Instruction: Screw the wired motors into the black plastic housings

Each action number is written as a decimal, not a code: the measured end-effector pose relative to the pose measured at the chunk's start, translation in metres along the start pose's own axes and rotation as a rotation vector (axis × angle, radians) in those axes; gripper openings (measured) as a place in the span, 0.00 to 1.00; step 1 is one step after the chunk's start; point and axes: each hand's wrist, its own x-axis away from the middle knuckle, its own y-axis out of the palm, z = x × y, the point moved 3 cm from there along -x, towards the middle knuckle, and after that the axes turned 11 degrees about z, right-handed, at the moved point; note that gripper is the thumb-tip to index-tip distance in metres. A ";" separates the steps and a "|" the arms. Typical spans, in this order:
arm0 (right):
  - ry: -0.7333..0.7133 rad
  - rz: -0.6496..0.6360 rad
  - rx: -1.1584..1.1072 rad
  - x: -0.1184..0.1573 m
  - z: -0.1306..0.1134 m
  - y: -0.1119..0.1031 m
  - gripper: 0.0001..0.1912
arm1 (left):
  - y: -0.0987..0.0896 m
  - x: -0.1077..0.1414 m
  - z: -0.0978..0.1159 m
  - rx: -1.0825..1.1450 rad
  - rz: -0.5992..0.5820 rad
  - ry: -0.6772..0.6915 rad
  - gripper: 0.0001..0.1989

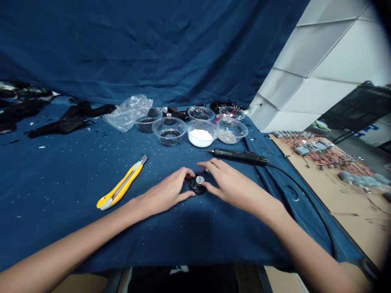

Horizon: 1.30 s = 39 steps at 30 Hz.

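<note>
A small round black part (198, 189) lies on the blue cloth, with a silver disc-shaped piece (200, 180) on top and a red wire rising from it. My left hand (167, 190) grips the black part's left side between thumb and fingers. From the right, my right hand (233, 185) reaches over; its thumb touches the silver piece and its index finger is at the top of the red wire. Whether that finger presses on the wire is too small to tell.
A yellow utility knife (124, 185) lies to the left. Behind my right hand is a black electric screwdriver (241, 156) with a cable running right. Several clear bowls (169, 138) of small parts stand behind, beside a plastic bag (128, 112). Wired parts cover a tan board (345, 203).
</note>
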 end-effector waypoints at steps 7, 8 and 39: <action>0.120 -0.093 -0.332 -0.001 0.026 0.025 0.15 | 0.003 -0.002 -0.001 0.003 0.000 0.030 0.19; 0.130 -0.084 -0.349 -0.001 0.027 0.026 0.14 | 0.002 -0.002 0.000 0.002 -0.008 0.021 0.19; 0.188 0.034 -0.414 0.007 0.029 0.051 0.14 | -0.183 -0.167 -0.165 -0.494 0.199 -0.265 0.05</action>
